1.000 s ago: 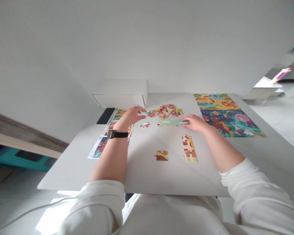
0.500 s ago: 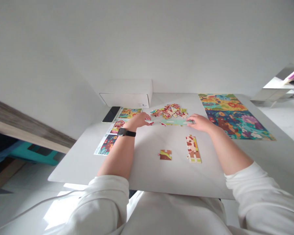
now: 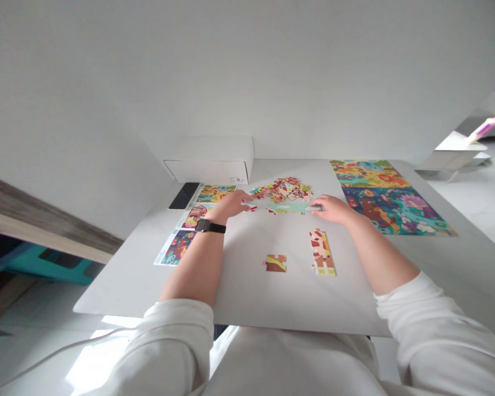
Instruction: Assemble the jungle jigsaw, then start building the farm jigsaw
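Note:
My left hand (image 3: pixel 236 204) grips a small red-and-pale jigsaw piece (image 3: pixel 251 209) between thumb and fingers, low over the table. To its right, a short gap away, lies a joined strip of pale green jigsaw pieces (image 3: pixel 289 208). The fingers of my right hand (image 3: pixel 328 209) are closed on the strip's right end. Just behind the strip rises a heap of loose jigsaw pieces (image 3: pixel 286 189). Nearer to me lie a brown-and-yellow joined bit of puzzle (image 3: pixel 276 263) and an upright strip with cow-like patches (image 3: pixel 323 252).
Finished-looking animal puzzles (image 3: pixel 391 201) lie flat on the right of the table (image 3: pixel 247 297). On the left are a printed picture sheet (image 3: pixel 179 247) and a black phone (image 3: pixel 185 196). A white box (image 3: pixel 210 159) stands against the back wall.
The whole view has shifted slightly as my head moved. Both hands keep nearly the same places at the small piece and the green strip.

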